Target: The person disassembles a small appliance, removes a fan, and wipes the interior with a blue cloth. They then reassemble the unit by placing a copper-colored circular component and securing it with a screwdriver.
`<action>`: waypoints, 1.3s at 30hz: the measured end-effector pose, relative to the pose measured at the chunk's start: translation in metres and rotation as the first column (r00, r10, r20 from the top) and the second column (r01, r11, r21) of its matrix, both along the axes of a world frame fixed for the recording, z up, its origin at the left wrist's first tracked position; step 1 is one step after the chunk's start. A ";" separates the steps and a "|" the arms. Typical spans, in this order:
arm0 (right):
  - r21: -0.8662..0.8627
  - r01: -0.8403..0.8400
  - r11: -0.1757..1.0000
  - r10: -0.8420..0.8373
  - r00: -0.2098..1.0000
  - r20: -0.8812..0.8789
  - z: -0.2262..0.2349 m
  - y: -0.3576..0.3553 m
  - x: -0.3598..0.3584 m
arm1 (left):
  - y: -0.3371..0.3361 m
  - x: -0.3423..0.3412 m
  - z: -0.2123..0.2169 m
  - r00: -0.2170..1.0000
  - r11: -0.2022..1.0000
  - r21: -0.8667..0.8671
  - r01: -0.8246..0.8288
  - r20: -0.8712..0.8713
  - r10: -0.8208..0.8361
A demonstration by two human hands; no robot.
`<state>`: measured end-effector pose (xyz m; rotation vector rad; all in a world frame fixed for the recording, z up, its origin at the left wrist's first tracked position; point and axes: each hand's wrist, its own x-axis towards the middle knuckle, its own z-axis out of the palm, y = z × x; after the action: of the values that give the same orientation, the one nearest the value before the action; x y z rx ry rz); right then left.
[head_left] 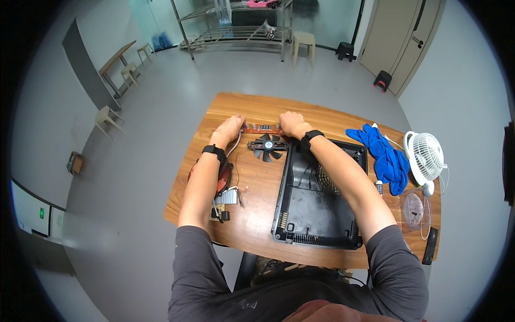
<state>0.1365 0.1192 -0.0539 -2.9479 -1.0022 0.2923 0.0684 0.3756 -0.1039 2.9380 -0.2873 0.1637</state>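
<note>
Orange-red circuit strip (pixel 261 129): just beyond the round black plastic fan (pixel 268 145).
Left hand (pixel 230 127): fan's far left, my fingers curled at the strip; pinching, I cannot tell.
Right hand (pixel 293 123): fan's far right, likewise.
Thin pinkish cable (pixel 234 145): fan's left; my pulling sharply could strain it.

Dark grey short-sleeved tee (pixel 311 290), small pale logo (pixel 248 305) on the front; black left wristband (pixel 215 151), black right wristband (pixel 310 138) (near-matching, fine detail too small).

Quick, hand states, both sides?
Left hand: closed, fingers on the left end of the orange-red circuit board.
Right hand: closed, at the board's right end; fingertips mostly hidden.
</note>
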 end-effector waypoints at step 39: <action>0.336 0.286 0.898 -0.357 0.918 0.171 -0.015 -0.411 -0.068 | -0.277 -0.188 0.057 0.775 0.780 0.195 0.595 -0.393 -0.494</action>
<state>0.0686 -0.2920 -0.0684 -2.8307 -0.4898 -0.1991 -0.1197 0.0990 -0.0467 2.9416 -1.2012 -0.4882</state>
